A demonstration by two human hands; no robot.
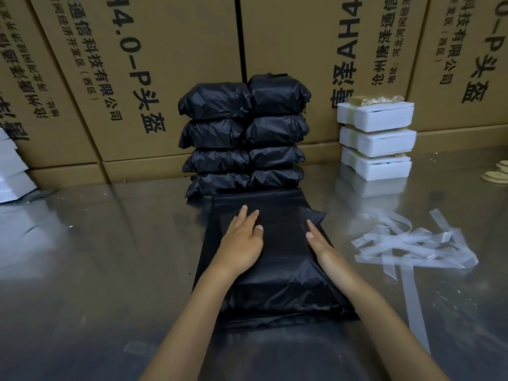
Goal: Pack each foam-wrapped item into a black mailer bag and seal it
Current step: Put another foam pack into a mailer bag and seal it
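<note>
A black mailer bag (277, 273) lies lengthwise on the shiny table in front of me, bulging at its near end with something inside. My left hand (242, 242) rests flat on its left half, fingers straight. Along the bag's right edge my right hand (320, 243) presses edge-on with straight fingers. Behind the bag stand two side-by-side stacks of sealed black mailer bags (244, 133). Three foam-wrapped items (376, 138) are piled at the back right.
Tall printed cardboard boxes (115, 78) wall off the back of the table. Peeled clear strips (412, 243) lie in a heap on the right. White foam pieces (11, 171) sit at the far left edge, and pale round pieces (499, 174) at the far right.
</note>
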